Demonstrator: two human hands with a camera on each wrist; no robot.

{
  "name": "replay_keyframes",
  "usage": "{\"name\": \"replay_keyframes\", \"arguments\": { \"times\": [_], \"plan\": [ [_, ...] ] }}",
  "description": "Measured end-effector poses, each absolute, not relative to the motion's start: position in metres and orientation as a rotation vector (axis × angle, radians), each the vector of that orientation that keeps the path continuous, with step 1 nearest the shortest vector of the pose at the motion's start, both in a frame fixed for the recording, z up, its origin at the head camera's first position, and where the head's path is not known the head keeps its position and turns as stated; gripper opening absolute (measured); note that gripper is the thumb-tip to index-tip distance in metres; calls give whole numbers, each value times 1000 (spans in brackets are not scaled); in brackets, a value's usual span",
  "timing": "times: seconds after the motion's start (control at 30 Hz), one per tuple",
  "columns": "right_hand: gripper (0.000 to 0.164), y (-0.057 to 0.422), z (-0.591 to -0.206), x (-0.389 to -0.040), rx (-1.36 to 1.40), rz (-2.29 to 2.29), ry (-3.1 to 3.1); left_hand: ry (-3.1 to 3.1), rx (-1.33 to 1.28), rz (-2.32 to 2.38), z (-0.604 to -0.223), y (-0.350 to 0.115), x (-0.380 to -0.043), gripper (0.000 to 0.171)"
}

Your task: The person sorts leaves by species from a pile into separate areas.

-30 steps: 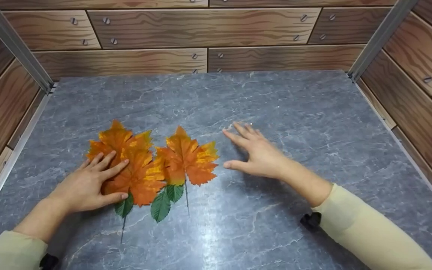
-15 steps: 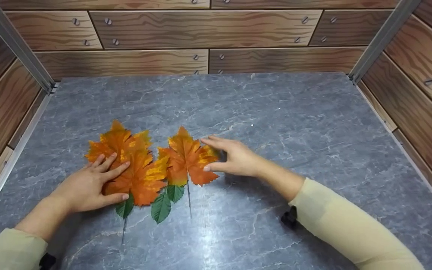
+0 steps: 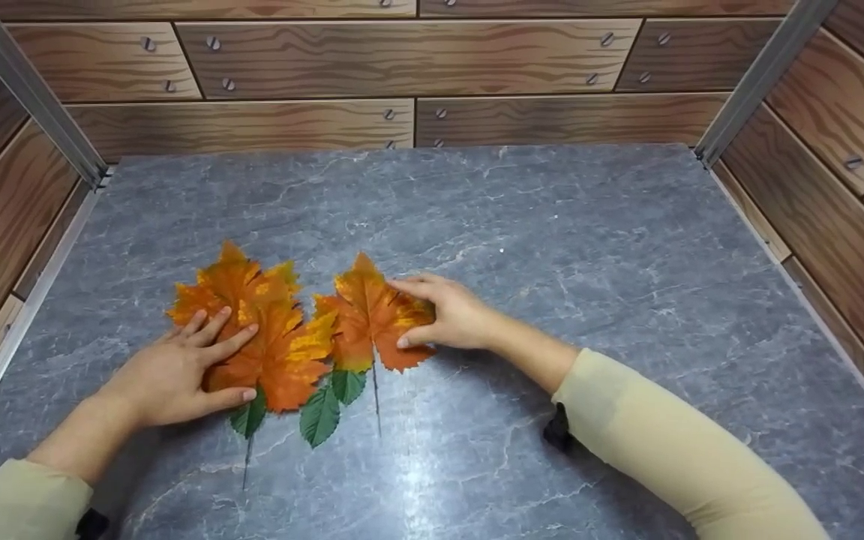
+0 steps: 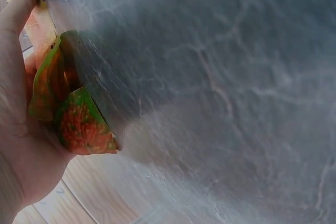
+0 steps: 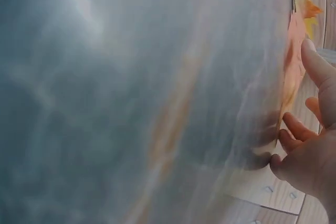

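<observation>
Orange and yellow artificial maple leaves lie on the grey marbled table. My left hand (image 3: 169, 375) rests with spread fingers on the left maple leaves (image 3: 274, 352), two of which overlap. In the left wrist view, lobes of a maple leaf (image 4: 84, 124) curl up beside the palm. My right hand (image 3: 454, 311) is at the right edge of another maple leaf (image 3: 361, 315), its thumb and fingers apart and lying over that edge. Small green leaves (image 3: 320, 416) and thin dark stems show below the orange ones. The right wrist view shows the thumb (image 5: 317, 66) against the leaf.
The grey marbled table (image 3: 589, 225) stretches behind and to the right of the leaves. Wood-patterned panels (image 3: 409, 56) stand at the back and both sides, with metal posts (image 3: 762, 82) in the corners. Tiny white specks dot the tabletop.
My right hand has moved left from bare table onto the right edge of the right maple leaf. The left hand has stayed on the left leaves.
</observation>
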State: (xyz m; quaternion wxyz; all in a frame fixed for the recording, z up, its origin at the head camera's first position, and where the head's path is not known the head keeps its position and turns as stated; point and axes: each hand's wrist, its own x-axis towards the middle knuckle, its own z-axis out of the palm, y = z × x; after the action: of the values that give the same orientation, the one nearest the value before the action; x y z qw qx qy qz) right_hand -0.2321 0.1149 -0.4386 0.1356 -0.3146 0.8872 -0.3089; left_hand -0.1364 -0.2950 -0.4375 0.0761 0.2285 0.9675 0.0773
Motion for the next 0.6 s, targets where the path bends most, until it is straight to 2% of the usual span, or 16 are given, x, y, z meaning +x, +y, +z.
{"name": "replay_keyframes", "arguments": {
  "times": [0.6],
  "plan": [
    [86, 114, -445, -235, -964, -892, 2539, 2890, 679, 222, -438, -294, -136, 90]
  ]
}}
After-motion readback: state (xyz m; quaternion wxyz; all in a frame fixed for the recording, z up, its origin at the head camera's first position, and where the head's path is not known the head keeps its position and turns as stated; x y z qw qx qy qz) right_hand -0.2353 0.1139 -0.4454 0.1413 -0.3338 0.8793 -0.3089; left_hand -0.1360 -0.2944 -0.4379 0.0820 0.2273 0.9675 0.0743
